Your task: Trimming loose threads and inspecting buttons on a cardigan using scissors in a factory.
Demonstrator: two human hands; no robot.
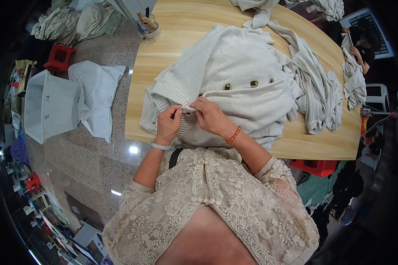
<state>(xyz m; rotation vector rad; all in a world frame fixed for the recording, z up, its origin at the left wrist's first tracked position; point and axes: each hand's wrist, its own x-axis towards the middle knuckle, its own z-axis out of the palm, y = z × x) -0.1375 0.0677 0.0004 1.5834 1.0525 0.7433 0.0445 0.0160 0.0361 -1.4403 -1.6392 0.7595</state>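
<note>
Two pinches I saw, almost closed: left hand and right hand held the sweater at near left; edge work, I judged, next needing steadiness.

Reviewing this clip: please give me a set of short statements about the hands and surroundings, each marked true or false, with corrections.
1. The left hand and right hand are close together at the pale knitwear. True.
2. The orange beaded bracelet is on the left wrist. False: the bracelet is on the right wrist.
3. Dark buttons show on the knitwear. True.
4. The right hand holds scissors. False: its fingers grip the knitwear.
5. The white bin stands on the wooden table. False: it is on the floor, left of the table.
6. A red stool is near the bin. True.
</note>
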